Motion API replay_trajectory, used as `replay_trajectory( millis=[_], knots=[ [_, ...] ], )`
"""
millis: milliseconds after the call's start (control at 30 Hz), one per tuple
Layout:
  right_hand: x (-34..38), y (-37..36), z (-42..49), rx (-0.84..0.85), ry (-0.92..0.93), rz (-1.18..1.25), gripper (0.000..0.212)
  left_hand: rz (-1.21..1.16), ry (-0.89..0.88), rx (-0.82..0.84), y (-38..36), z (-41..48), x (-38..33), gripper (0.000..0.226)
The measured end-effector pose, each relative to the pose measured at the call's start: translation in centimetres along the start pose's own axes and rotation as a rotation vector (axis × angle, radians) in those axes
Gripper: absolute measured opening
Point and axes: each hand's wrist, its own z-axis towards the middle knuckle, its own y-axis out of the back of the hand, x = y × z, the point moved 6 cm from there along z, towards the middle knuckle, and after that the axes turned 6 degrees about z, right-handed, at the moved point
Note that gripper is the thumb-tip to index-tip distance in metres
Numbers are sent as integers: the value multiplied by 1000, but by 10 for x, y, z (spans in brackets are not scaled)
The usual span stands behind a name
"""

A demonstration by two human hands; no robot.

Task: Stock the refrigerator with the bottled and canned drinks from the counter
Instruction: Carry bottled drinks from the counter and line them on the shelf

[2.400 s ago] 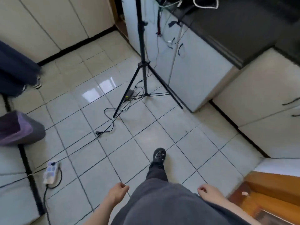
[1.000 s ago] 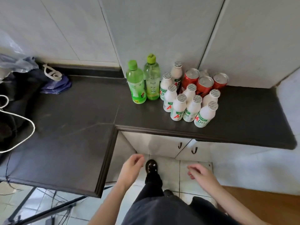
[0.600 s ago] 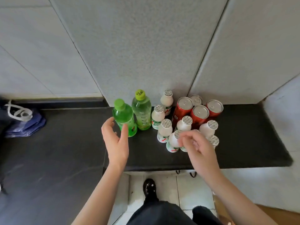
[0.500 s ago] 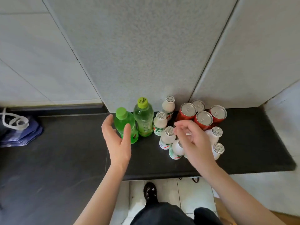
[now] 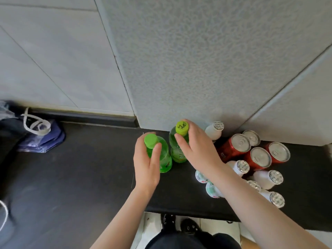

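Both hands have closed in over the last half second. The left hand point(image 5: 147, 164), which was open beside the darker green bottle point(image 5: 164, 159), now wraps it. The right hand point(image 5: 197, 153) has left the small white bottles point(image 5: 267, 178) for the paler green bottle point(image 5: 177, 155).

Under the fingers lies the counter point(image 5: 80, 177), a dark, matt, flat slab on which every drink stands upright. The refrigerator is out of view.

Each green bottle is clear ribbed plastic, narrowing to a neck. That neck is where the fingers curl, likely because it gives a sure one-handed lift, one bottle per hand. The left thumb presses the near shoulder while the fingers go round the far side. The right fingers and thumb clamp just below the cap.

Right of the right knuckles stand the red cans point(image 5: 258, 157), smooth metal cylinders with silver tops, packed touching. The white bottles, opaque and foil-lidded, cluster beneath the right wrist and forearm.

Above the fingertips sit the green cap point(image 5: 150, 140) and the yellow-green cap point(image 5: 182, 127), both round.
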Motion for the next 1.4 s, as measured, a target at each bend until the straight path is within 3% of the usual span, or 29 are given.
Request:
replay_trajectory(
  millis=[100, 233, 400, 500, 600, 900, 1267, 1400],
  knots=[
    [10, -7, 7, 0, 91, -32, 30, -104, 108, -153, 21, -7, 5, 33],
    [16, -16, 13, 18, 167, -29, 26, -140, 161, -219, 47, -24, 1, 18],
    [15, -6, 1, -75, 105, 256, 28, -202, 293, -367, 77, -59, -1, 28],
    [27, 2, -19, -93, 156, 394, 38, -252, 305, -456, 93, -85, -15, 25],
    [45, 11, -42, -73, 232, 499, 30, -236, 278, -528, 107, -114, -35, 21],
    [71, -18, -120, 316, 357, 662, 26, -68, 306, -670, 110, -245, -57, 23],
    [128, -100, -293, 967, 525, 661, 21, -90, 571, -1262, 128, -481, -51, 30],
    [165, -118, -377, 1168, 662, 623, 20, -132, 641, -1503, 139, -574, -47, 24]
  ],
)
